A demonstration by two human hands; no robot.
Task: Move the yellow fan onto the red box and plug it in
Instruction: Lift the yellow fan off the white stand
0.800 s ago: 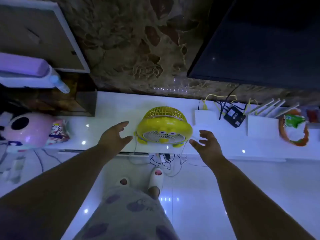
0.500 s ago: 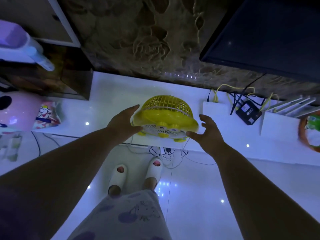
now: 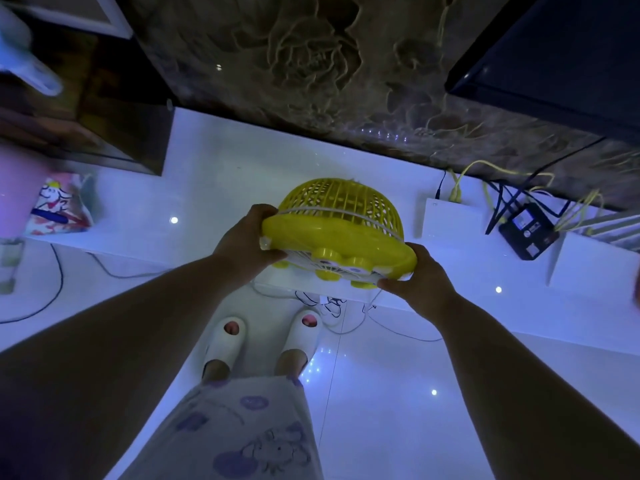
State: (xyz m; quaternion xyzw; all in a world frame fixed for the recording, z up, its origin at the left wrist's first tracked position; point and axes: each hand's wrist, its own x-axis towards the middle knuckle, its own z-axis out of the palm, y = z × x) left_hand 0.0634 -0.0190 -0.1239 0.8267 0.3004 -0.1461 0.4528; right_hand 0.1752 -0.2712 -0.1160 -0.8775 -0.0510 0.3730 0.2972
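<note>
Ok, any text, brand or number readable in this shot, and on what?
None legible.
White box: small mark near its top edge, too small to read.
Black device: label too blurred.
Printed bag: cartoon only, no words seen.
Yellow fan: no lettering visible.

We're looking into a dim room washed in cold blue-violet light. Small white glints dot the glossy counter (image 3: 221, 174) and the floor (image 3: 398, 410). The wide lens bends straight edges near the frame's borders. Motion blur smears the far left edge; the forearms sit in deep shadow.
</note>
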